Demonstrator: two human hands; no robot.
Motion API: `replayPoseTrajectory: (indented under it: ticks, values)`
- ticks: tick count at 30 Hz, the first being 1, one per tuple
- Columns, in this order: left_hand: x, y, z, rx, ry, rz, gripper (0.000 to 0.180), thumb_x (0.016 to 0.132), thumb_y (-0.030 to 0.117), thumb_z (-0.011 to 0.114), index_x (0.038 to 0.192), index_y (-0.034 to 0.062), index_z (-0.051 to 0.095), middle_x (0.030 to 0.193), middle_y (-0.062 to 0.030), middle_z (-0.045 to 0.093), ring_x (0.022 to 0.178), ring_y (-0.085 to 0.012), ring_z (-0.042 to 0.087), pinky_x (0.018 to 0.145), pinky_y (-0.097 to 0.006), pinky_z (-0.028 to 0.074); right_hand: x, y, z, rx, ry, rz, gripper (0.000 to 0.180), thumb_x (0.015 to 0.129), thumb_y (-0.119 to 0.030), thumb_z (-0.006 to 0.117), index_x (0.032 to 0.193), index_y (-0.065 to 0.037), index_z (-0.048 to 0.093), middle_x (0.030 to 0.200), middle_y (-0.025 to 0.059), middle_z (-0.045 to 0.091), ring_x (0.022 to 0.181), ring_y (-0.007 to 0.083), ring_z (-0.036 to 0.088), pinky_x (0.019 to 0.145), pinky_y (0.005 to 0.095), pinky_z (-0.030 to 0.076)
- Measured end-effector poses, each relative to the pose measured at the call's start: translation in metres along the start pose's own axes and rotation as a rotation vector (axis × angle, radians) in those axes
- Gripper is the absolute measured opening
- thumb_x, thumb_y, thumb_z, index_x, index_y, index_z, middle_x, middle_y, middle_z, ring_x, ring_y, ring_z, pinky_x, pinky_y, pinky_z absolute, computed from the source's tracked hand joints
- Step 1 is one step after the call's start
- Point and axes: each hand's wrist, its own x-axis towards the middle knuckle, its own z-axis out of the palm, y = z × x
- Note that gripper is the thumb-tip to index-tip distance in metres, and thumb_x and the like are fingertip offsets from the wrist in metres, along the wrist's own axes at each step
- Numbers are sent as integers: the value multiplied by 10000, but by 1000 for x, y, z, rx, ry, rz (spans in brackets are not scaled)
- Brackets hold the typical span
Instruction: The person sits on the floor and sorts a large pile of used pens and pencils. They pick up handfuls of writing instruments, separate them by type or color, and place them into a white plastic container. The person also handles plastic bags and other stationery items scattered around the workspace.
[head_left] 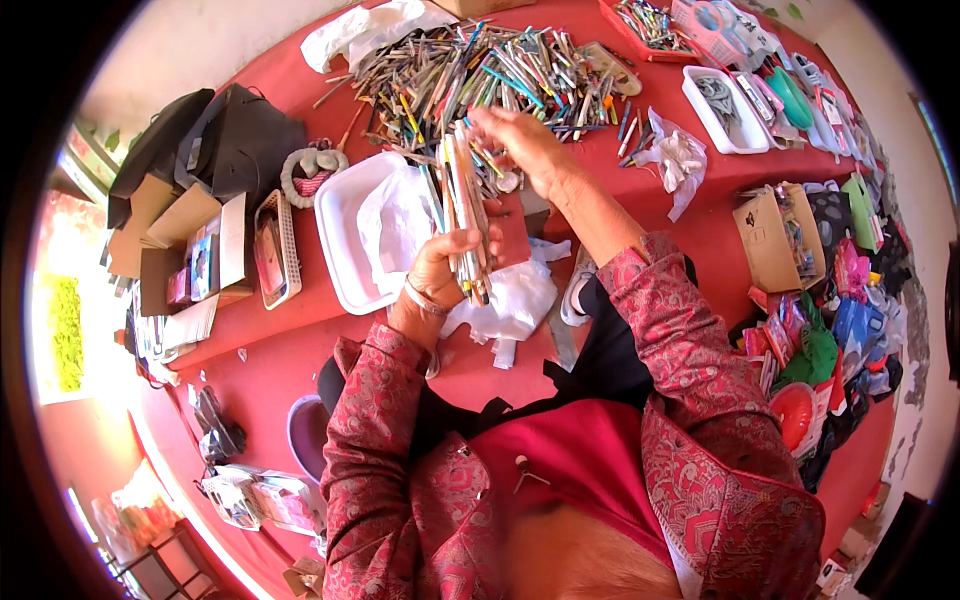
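A bundle of pens and pencils (462, 205) stands nearly upright in my left hand (445, 262), whose fingers are wrapped round its lower part. My right hand (528, 150) is at the upper end of the bundle, fingers stretched toward the left. I see nothing held in it; whether its fingertips touch the pens, I cannot tell. Just beyond both hands lies a large loose heap of pens and pencils (440, 75) in many colours. To the left of the bundle, a white plastic basin (340, 250) has a crumpled white bag (392, 225) in it.
A white plastic bag (515, 305) lies below my hands. On the left are an open cardboard box (237, 245), a wicker-like tray (291, 270) and black bags (250, 130). On the right stand a white tub (745, 135), a cardboard box (765, 245) and piled packages (850, 320).
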Motion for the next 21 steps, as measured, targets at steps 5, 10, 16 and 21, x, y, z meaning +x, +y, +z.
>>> replayPoseTrajectory:
  ticks: [5,10,16,21]
  values:
    - [0,-14,9,21,-167,-38,565,657,175,606,1145,10,373,798,-78,466,690,-186,487,649,-326,458,8,2,13,278,-199,-234,436,822,-395,479,972,8,551,976,117,572,914,180,524,818,307,397]
    - [-1,-28,-3,-191,-103,-117,460,738,161,567,1136,0,401,868,-138,569,854,-266,560,843,-447,421,17,33,25,-60,9,-236,249,734,-227,565,680,15,591,625,72,589,555,128,542,555,261,438]
    - [2,-31,-2,-160,44,-90,433,685,113,597,1075,27,431,893,-121,550,859,-272,549,816,-444,434,15,38,37,-491,143,-407,293,688,-270,566,593,6,591,531,86,559,499,152,535,507,278,414]
    - [-2,-19,1,-106,72,-4,409,664,106,568,1038,9,434,825,-106,541,789,-248,544,767,-400,454,7,20,37,-423,-27,-450,397,733,-347,538,567,14,524,508,143,491,510,185,522,506,320,390]
